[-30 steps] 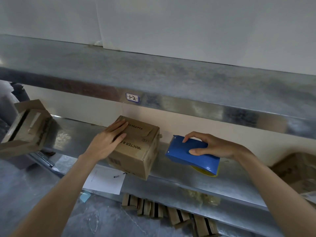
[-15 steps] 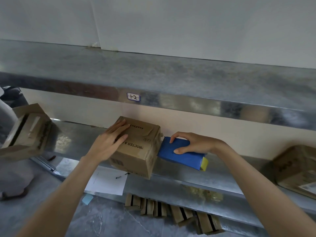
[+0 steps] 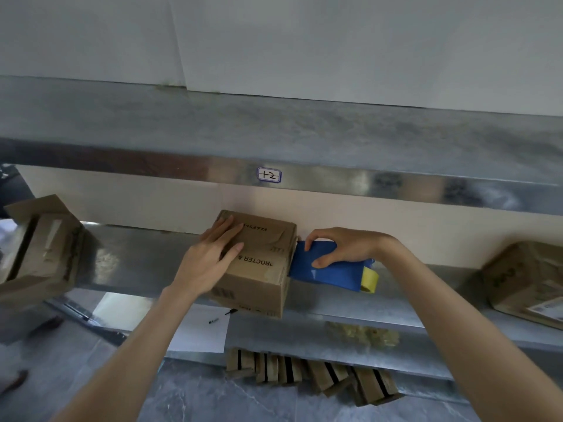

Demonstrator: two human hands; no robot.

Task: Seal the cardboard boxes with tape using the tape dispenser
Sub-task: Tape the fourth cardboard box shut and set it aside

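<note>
Boxes on the shelf: three are showing — the middle box point(image 3: 259, 263), an open box point(image 3: 39, 248) at left, another box point(image 3: 527, 281) at right.
Left hand point(image 3: 210, 260): lying flat and open on the middle box's top.
Right hand point(image 3: 344, 246): gripping the one blue tape dispenser point(image 3: 329, 269), its nose touching the middle box's right side.
Metal shelf point(image 3: 137, 263): carrying all three.
</note>
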